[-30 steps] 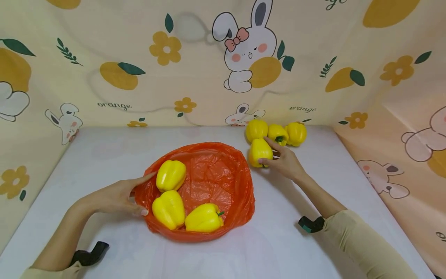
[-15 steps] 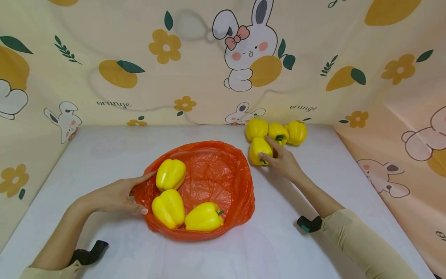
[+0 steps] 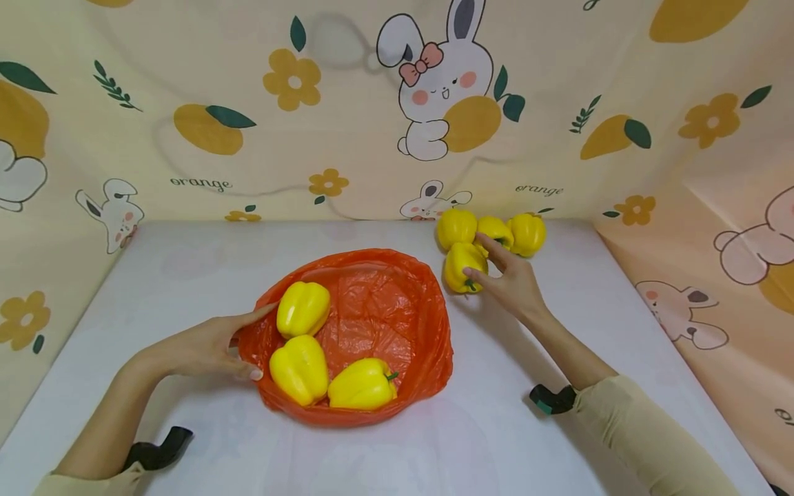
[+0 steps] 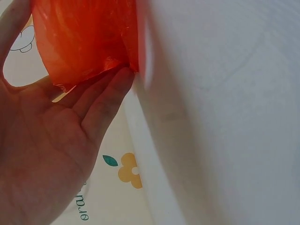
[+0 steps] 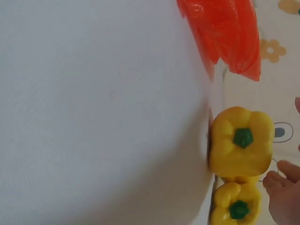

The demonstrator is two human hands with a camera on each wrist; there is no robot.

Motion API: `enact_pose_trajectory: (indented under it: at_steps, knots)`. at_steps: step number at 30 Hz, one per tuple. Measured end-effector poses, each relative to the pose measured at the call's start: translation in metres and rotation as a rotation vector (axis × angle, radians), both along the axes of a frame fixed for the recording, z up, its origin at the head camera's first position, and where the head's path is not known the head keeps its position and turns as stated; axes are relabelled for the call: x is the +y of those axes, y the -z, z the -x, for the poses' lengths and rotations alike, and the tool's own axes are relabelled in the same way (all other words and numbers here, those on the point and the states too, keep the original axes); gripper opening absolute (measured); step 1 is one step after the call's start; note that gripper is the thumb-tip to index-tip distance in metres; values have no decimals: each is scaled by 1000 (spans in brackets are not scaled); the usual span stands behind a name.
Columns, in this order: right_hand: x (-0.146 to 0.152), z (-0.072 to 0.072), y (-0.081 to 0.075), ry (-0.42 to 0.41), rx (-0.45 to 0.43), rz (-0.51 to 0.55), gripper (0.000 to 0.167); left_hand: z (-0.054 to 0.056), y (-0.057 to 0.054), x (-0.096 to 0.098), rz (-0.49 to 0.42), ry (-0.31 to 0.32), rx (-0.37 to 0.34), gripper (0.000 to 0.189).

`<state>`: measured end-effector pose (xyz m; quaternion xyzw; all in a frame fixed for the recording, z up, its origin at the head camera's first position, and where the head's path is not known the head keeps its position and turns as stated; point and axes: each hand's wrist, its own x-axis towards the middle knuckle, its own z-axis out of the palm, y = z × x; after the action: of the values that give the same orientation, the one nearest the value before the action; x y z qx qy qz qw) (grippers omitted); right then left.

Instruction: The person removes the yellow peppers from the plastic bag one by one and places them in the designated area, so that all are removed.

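Note:
My left hand rests spread against the left side of a red plastic bag, which stands with its mouth wide. In the left wrist view, fairly straight fingers touch the bag. Three yellow bell peppers lie inside: one at the back, one at the left and one at the front. My right hand, thumb and index finger spread, is at the nearest yellow bell pepper outside the bag. The right wrist view shows its fingers beside that pepper; contact is unclear.
Three more yellow bell peppers, one left, one middle and one right, sit behind the nearest one, by the printed backdrop. A white surface lies underneath. Printed cloth also hangs along both sides.
The nearest pepper has turned a little, so its green stem shows more toward the front. My right hand has shifted slightly with its fingers spread. The left hand and the bag stay put.

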<state>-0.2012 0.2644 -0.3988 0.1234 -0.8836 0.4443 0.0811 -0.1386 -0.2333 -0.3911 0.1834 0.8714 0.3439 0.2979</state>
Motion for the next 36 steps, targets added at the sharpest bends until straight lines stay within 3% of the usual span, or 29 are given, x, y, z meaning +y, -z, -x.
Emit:
enact_pose_trajectory:
  at_steps: [8, 18, 29, 36]
  knots:
    - [-13, -12, -10, -102, 56, 115, 60, 0, -1, 0, -2, 9, 6, 102]
    - [-35, -31, -18, -346, -15, 208, 59, 0, 0, 1, 18, -5, 8, 104]
    - [-62, -43, -16, -543, -124, 176, 56, 1, -3, 3, 37, 8, 40, 104]
    - [-86, -48, -15, -711, -138, 145, 58, 1, -2, 3, 28, 10, 41, 104]
